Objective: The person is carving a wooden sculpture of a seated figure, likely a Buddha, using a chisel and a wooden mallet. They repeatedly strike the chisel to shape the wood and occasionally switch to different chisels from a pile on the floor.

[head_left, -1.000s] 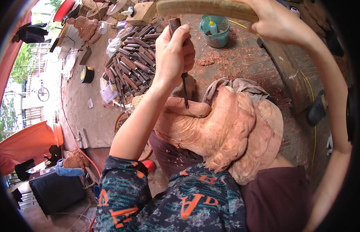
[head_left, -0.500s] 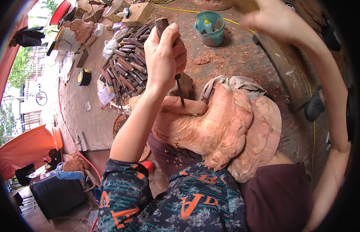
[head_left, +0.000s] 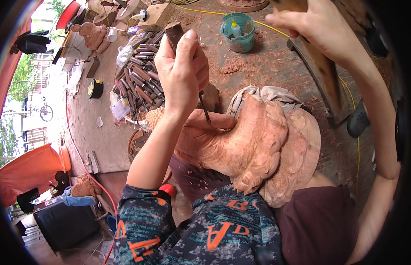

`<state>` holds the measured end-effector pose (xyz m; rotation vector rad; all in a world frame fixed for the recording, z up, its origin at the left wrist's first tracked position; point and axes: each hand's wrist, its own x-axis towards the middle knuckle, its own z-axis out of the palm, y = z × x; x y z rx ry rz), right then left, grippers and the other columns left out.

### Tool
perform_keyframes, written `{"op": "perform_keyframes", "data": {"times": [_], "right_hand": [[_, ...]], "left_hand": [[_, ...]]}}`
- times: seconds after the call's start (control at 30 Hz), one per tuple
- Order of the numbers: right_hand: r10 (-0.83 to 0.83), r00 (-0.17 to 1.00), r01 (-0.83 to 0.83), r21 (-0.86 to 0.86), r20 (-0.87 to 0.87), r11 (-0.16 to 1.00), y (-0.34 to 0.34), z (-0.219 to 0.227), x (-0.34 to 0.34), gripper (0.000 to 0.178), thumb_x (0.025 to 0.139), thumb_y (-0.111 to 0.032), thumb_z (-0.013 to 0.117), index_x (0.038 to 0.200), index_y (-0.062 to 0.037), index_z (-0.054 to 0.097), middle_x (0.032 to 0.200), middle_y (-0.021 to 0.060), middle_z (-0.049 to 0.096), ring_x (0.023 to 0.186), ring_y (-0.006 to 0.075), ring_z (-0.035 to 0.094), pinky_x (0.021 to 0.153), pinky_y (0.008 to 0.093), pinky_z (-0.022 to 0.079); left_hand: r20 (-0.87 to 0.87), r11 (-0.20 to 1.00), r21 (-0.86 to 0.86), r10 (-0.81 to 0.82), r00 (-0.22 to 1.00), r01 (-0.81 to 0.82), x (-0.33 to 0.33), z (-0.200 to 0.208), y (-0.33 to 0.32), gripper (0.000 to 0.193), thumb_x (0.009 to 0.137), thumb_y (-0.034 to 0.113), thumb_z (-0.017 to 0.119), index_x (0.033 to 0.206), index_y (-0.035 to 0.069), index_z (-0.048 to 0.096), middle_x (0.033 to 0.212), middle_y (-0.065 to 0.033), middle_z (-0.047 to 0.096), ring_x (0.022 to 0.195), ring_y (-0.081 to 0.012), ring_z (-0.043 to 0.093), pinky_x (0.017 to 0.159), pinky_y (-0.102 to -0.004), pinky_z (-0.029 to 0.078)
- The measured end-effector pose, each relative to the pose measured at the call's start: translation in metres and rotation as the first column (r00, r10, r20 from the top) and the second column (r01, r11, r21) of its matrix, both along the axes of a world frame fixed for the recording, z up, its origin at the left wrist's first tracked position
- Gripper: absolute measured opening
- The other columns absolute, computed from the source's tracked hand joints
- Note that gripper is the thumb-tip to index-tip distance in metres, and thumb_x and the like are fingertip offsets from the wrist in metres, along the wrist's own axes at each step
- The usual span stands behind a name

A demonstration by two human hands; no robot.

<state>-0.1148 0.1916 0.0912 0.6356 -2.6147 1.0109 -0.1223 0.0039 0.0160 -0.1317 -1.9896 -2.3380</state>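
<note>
My left hand is wrapped round the brown wooden handle of a carving chisel. The chisel leans slightly, and its dark steel shaft runs down to a rounded bar on a reddish wood carving. That carving, with flowing folds cut into it, rests across my lap. Up at the right, my right hand is closed on a long brown wooden mallet, raised well away from the chisel. Part of the mallet is cut off by the picture's upper edge.
Several wood-handled chisels lie heaped beyond my left arm. A teal bucket holding a small bottle stands further off. A grey cloth sits behind the carving. Wood chips, a yellow cable and a dark plank lie around.
My left hand has shifted slightly left and down, so the chisel leans more. The blurred right hand now shows plainly, with the mallet swung down into view beside it.
</note>
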Motion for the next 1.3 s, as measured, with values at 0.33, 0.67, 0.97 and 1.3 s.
{"op": "perform_keyframes", "data": {"times": [0.33, 0.67, 0.97, 1.3], "right_hand": [[0.043, 0.998, -0.038, 0.096, -0.05, 0.995, 0.01, -0.001, -0.001, 0.047, 0.07, 0.0, 0.057, 0.116, 0.0023, 0.047, 0.095, 0.0209, 0.061, 0.092, 0.0256, 0.061, 0.084, 0.0363, 0.046], [0.132, 0.991, -0.133, 0.023, 0.015, 0.991, 0.013, -0.006, 0.002, 0.041, 0.074, 0.005, 0.052, 0.115, 0.004, 0.047, 0.098, 0.0211, 0.06, 0.097, 0.0219, 0.059, 0.085, 0.035, 0.045], [0.059, 0.998, -0.054, 0.19, -0.022, 0.98, 0.02, -0.008, 0.017, 0.049, 0.069, 0.004, 0.059, 0.116, 0.0021, 0.046, 0.08, 0.0116, 0.059, 0.075, 0.02, 0.06, 0.071, 0.0331, 0.047], [0.121, 0.974, -0.094, 0.146, -0.19, 0.985, 0.019, -0.013, 0.027, 0.046, 0.065, 0.002, 0.059, 0.109, 0.0001, 0.048, 0.079, 0.015, 0.06, 0.072, 0.0281, 0.063, 0.066, 0.0356, 0.049]], "left_hand": [[-0.104, 1.0, -0.007, 0.028, 0.994, -0.029, 0.011, 0.001, 0.004, 0.024, 0.094, 0.022, 0.048, 0.075, 0.01, 0.04, 0.051, 0.0041, 0.033, 0.035, -0.0031, 0.024, 0.03, -0.0194, 0.016], [-0.238, 0.998, -0.061, 0.003, 0.971, -0.018, 0.018, 0.0, 0.007, 0.02, 0.094, 0.022, 0.049, 0.079, 0.01, 0.042, 0.052, 0.0037, 0.035, 0.035, -0.0027, 0.025, 0.029, -0.0193, 0.017], [-0.267, 0.999, -0.045, -0.001, 0.964, -0.012, 0.028, 0.0, 0.008, 0.018, 0.094, 0.023, 0.05, 0.084, 0.01, 0.043, 0.052, 0.0026, 0.035, 0.036, -0.003, 0.025, 0.03, -0.0193, 0.018], [-0.296, 0.998, -0.059, -0.02, 0.955, 0.003, 0.035, -0.001, 0.009, 0.018, 0.094, 0.022, 0.048, 0.083, 0.009, 0.042, 0.052, 0.0021, 0.035, 0.037, -0.0033, 0.026, 0.032, -0.0189, 0.02]]}}
